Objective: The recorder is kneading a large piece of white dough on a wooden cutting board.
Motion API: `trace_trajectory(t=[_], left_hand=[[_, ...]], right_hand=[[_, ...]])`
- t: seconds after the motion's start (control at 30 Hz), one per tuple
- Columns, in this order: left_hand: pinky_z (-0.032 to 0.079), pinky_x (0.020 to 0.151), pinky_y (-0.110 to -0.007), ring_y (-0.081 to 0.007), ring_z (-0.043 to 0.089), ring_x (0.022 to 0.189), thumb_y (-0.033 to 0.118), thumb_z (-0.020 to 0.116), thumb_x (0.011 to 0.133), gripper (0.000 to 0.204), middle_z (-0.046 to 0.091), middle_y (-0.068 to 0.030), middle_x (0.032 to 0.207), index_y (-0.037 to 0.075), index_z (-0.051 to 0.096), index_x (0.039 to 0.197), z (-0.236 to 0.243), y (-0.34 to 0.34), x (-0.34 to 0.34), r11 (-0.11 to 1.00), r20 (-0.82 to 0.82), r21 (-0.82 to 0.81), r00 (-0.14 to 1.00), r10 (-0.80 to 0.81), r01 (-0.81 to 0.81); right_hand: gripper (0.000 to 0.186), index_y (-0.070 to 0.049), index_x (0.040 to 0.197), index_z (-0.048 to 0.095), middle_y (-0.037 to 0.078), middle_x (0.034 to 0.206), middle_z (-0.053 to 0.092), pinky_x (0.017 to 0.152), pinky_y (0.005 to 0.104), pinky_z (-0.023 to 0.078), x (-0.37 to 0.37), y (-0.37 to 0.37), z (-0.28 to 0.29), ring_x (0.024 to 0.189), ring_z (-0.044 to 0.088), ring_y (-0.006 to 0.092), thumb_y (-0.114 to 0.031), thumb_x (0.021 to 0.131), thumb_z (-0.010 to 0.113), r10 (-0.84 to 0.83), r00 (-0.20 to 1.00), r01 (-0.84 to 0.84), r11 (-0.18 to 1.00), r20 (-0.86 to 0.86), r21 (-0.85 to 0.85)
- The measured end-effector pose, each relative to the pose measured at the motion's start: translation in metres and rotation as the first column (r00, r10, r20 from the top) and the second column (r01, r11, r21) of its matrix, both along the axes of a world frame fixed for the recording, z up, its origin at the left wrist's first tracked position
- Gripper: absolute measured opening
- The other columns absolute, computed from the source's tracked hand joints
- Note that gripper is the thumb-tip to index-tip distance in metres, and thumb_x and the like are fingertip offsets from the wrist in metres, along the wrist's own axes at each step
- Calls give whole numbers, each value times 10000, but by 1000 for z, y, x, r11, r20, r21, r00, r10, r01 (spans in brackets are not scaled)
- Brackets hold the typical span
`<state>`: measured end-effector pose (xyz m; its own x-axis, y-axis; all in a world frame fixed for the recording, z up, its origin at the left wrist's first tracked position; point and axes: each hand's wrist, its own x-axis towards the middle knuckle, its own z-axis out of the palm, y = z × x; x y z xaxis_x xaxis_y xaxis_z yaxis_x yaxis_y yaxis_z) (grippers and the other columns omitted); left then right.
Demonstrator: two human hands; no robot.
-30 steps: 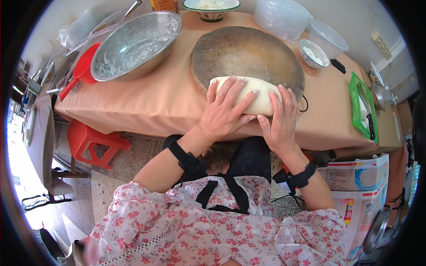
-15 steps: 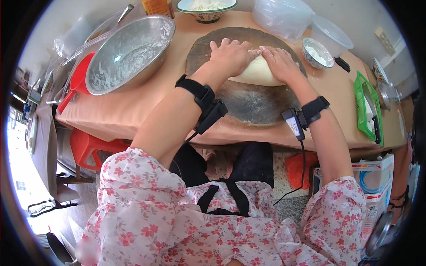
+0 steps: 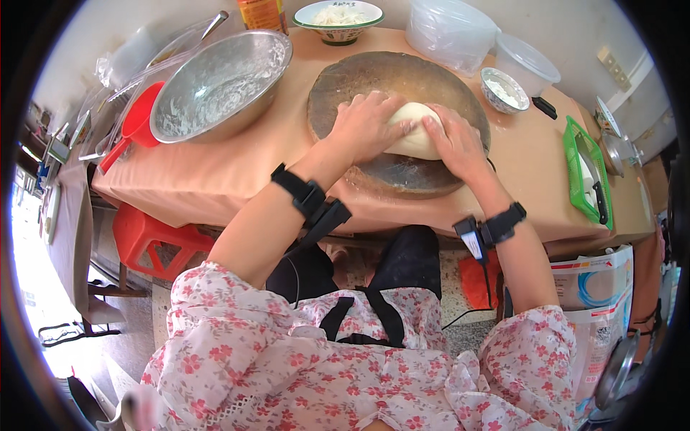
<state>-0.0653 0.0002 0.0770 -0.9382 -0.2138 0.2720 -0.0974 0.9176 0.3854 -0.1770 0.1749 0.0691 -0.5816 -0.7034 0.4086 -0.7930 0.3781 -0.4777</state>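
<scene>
A smooth, pale lump of dough [image 3: 415,135] rests on a round, dark wooden board [image 3: 402,176] with a little flour on it. My left hand [image 3: 368,128] grips the dough's left end, the thumb lying along its near side. Round the right end curls my right hand [image 3: 457,141], its thumb on top of the dough. Both hands hold the dough between them, and they partly hide its ends. Each of my wrists wears a black strap with a small device and a cable.
Left of the board stands a floury metal bowl [image 3: 215,90], with a red scoop [image 3: 142,122] beside it. Behind is a bowl of pale shreds [image 3: 338,20]. To the right are a small bowl of white powder [image 3: 505,90], clear tubs [image 3: 528,61] and a green basket with a knife [image 3: 575,165].
Both hands have come back toward me and cup the ends of the dough. The dough looks shorter and rounder than before. The whole view has shifted slightly.
</scene>
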Motion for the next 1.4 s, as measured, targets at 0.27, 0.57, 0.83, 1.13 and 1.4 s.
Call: trace_trajectory(t=[0.27,0.57,0.83,1.13,1.4], left_hand=[[430,879,-463,-349,505,1100,183,754,716,614,496,-119,1295,261,545,1288,-19,9,76,962,-343,-129,899,-271,241],[426,932,-426,-325,516,1098,-24,691,645,720,562,-107,1196,159,517,1320,14,-4,52,966,-484,-211,843,-236,149],[439,940,-415,-328,545,1113,183,687,818,507,594,-129,1162,122,542,1300,5,-28,36,989,-328,-129,939,-108,69],[433,893,-467,-323,580,1048,291,486,962,281,610,-155,1109,130,622,1147,7,13,7,987,-66,-76,988,137,-142],[295,1041,-510,-369,438,1243,270,645,813,569,459,-165,1338,87,478,1325,-47,37,81,954,-484,-301,863,-144,-10]], right_hand=[[606,-83,1329,479,153,1281,502,969,488,389,68,45,-15,1158,472,389,-280,805,710,89,931,-136,985,-355,-110],[692,-176,1305,529,106,1235,523,937,450,414,49,20,18,1129,495,339,-57,668,771,9,913,-83,983,-408,-165],[373,-133,1225,596,125,1147,635,909,472,440,20,0,33,1095,577,335,-335,915,548,90,992,-92,995,-90,-23],[272,-117,1144,616,133,1083,660,878,501,441,22,-38,3,1032,602,336,-214,949,452,-78,995,77,997,-69,-8],[467,-67,1310,513,130,1368,468,1030,487,296,94,26,-23,1247,449,311,-203,867,575,54,882,-92,994,-468,-57]])
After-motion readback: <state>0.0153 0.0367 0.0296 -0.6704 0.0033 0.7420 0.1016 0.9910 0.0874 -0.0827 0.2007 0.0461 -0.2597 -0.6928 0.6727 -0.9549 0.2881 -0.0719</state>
